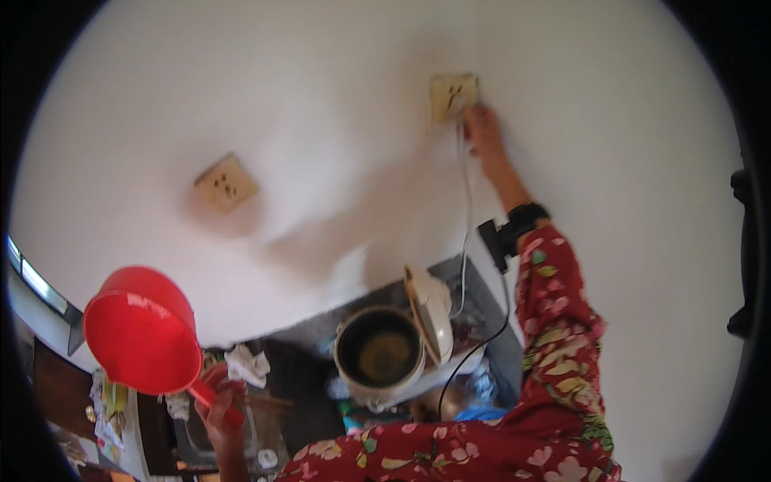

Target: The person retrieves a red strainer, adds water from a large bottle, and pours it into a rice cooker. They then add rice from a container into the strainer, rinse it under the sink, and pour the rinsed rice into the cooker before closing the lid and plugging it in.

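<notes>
My left hand [221, 397] grips the handle of a red plastic water dipper [147, 337], tilted with its hollow facing me. My right hand [482, 129] reaches up to a yellowed wall socket [443, 99], its fingers closed around a plug at the socket's lower right. Whether the plug is fully seated cannot be seen. From it a pale power cord [466, 205] hangs down behind a rice cooker [349, 361]. The cooker's hinged white lid [443, 325] is raised, and its dark inner pot [385, 355] shows a yellowish-brown bottom.
A second wall socket [227, 185] is on the white wall [313, 132] to the left. The cooker stands in a corner by a grey ledge [482, 289]. Crumpled white paper or cloth [247, 364] lies near my left hand. A black cable [503, 325] hangs from the device on my right forearm.
</notes>
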A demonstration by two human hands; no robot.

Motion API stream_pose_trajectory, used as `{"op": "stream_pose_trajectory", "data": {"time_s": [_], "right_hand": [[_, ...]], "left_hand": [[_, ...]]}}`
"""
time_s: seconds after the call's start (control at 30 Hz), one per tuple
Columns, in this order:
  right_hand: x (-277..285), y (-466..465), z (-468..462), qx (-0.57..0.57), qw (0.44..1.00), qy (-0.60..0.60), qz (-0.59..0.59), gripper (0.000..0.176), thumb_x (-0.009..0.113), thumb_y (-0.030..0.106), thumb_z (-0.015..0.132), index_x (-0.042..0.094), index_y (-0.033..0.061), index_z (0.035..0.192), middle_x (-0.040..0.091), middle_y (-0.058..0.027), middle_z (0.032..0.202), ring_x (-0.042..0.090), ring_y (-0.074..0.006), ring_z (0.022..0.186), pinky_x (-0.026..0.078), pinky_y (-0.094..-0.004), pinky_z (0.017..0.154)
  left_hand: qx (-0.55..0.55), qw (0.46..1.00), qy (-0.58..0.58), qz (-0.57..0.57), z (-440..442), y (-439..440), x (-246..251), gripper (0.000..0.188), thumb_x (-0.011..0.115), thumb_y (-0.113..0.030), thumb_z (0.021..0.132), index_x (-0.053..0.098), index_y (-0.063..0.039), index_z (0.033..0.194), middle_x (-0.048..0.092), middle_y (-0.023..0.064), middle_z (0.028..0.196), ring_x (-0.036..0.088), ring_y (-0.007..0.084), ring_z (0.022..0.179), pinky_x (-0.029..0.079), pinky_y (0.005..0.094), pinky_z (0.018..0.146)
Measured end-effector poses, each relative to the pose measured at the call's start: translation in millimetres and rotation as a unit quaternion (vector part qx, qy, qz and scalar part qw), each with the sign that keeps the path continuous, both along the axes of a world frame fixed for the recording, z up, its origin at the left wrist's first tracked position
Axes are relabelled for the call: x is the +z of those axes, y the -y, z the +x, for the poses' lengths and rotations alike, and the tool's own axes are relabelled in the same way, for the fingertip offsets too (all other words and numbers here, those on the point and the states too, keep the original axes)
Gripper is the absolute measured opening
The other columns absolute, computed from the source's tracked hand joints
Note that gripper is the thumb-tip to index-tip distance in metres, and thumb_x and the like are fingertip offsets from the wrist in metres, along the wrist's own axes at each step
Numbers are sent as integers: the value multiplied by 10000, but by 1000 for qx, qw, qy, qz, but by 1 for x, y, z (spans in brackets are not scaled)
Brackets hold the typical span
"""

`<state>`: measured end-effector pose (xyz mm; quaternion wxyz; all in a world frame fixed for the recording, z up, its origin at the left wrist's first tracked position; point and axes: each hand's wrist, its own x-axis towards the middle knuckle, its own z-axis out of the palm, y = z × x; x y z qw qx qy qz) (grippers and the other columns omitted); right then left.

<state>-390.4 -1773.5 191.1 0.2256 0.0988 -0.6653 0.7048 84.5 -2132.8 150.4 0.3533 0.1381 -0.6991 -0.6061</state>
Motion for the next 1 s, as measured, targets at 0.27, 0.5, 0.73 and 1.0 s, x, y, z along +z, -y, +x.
{"op": "stream_pose_trajectory", "data": {"time_s": [0.27, 0.5, 0.73, 1.0], "right_hand": [[-12, -38, 129, -94, 986, -86, -109, 265, 552, 255, 875, 644, 20, 954, 680, -81, 853, 633, -157, 778, 482, -275, 720], [-72, 41, 325, -77, 991, -112, 15, 351, 462, 294, 932, 659, 4, 914, 662, -75, 787, 607, -140, 732, 480, -286, 749], [-229, 109, 494, 159, 896, 98, 404, 212, 544, 174, 815, 630, 67, 978, 626, -124, 708, 627, -221, 678, 494, -337, 694], [-298, 150, 640, 421, 793, 353, 264, 377, 549, 404, 835, 658, 64, 960, 661, -113, 841, 628, -253, 806, 475, -370, 729]], "left_hand": [[-87, 996, 32, -6, 9, 25, -10, 443, 557, -162, 764, 548, 12, 1172, 520, 143, 1238, 562, 228, 1006, 436, 353, 886], [-188, 981, 56, 2, 48, 80, -25, 427, 523, -145, 775, 569, 27, 1163, 494, 156, 1274, 553, 227, 1015, 425, 360, 914], [-257, 960, 104, -38, 94, 116, -31, 437, 518, -178, 767, 576, 25, 1150, 510, 157, 1254, 559, 232, 1004, 421, 366, 910], [-310, 932, 180, 55, 120, 102, -53, 432, 540, -163, 781, 553, 40, 1163, 548, 142, 1217, 591, 232, 959, 430, 343, 877]]}}
